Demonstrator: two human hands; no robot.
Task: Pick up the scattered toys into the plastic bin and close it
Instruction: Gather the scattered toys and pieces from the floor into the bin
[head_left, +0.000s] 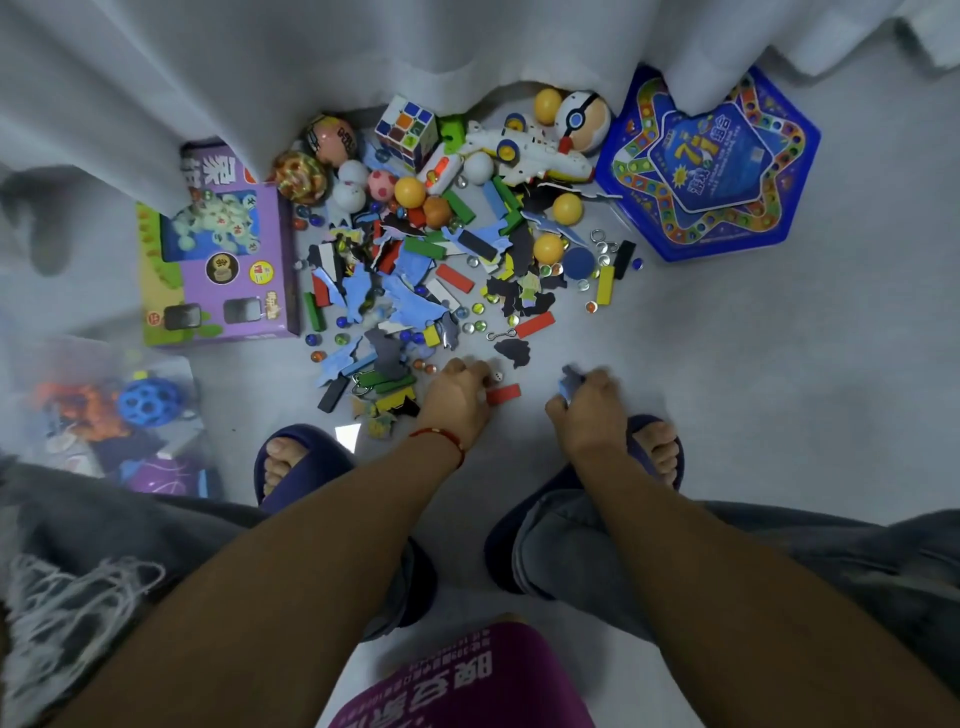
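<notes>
While the plastic bin (104, 415) sits open at the person's left, holding a blue holed ball (150, 399) and a few other toys, most of the scattered toys (441, 249) lie heaped on the floor ahead, between a purple game box (228, 260) and a blue star-shaped board game (711, 166). The main risk, as I judge it, lies in the small loose things: marbles could roll off under the white curtain (311, 67), and flat foam pieces may slip from a full fist on the way across to the bin. The left hand (457, 395) curls at a red block (503, 394) beside a small die (497, 376); whether it grips the block I cannot tell. The right hand (587, 410) is clenched around blue foam pieces (569, 382).
</notes>
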